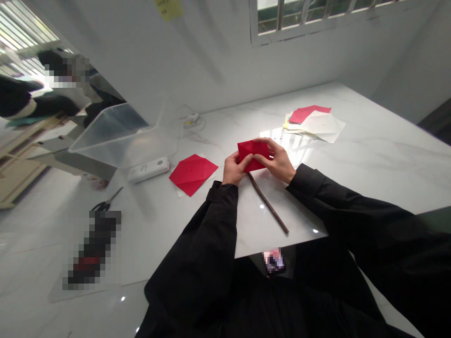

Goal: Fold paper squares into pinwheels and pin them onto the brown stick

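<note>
Between both hands I hold a folded piece of red paper above the white table. My left hand grips its left side, thumb pressed on the front. My right hand grips the right side, and its thumb meets the left one near the paper's middle. Below the hands a thin brown stick lies slanting on the table, its upper end close under the red paper. To the left, a creased red paper sheet lies flat over something white.
Pale and red papers lie stacked at the back right. On the left are a clear plastic bin, a white oblong device, scissors and a blurred dark object. Another person is at the far left.
</note>
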A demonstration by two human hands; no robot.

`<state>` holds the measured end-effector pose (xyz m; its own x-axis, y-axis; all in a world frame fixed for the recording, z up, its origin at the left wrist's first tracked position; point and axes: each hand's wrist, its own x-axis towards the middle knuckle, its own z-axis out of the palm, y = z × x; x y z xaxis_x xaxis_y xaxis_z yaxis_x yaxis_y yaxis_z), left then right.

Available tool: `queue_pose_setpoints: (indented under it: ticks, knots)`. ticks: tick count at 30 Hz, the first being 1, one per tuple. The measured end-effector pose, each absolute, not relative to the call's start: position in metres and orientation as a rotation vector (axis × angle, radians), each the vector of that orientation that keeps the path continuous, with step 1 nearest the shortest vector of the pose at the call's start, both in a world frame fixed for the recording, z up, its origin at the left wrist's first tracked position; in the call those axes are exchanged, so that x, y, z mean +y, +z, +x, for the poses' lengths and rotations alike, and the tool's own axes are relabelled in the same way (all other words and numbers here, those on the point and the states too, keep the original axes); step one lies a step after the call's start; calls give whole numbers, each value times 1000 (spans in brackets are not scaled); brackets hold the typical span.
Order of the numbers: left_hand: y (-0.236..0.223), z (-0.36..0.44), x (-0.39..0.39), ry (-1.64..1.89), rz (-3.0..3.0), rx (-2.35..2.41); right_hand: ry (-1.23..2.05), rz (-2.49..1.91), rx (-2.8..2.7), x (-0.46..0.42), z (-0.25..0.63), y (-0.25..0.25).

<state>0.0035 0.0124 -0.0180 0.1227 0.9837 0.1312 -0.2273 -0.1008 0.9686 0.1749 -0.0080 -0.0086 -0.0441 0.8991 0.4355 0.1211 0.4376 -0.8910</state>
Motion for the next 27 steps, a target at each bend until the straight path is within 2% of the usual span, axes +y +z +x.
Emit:
queue_pose_setpoints:
  ticks: [9,27]
  knots:
    - [-19,3,13,1289,1188,887,899,-1000,-1438,-10,173,-9]
    - [-24,4,16,1337,1212,916,822,-982,-1411,2,174,-24]
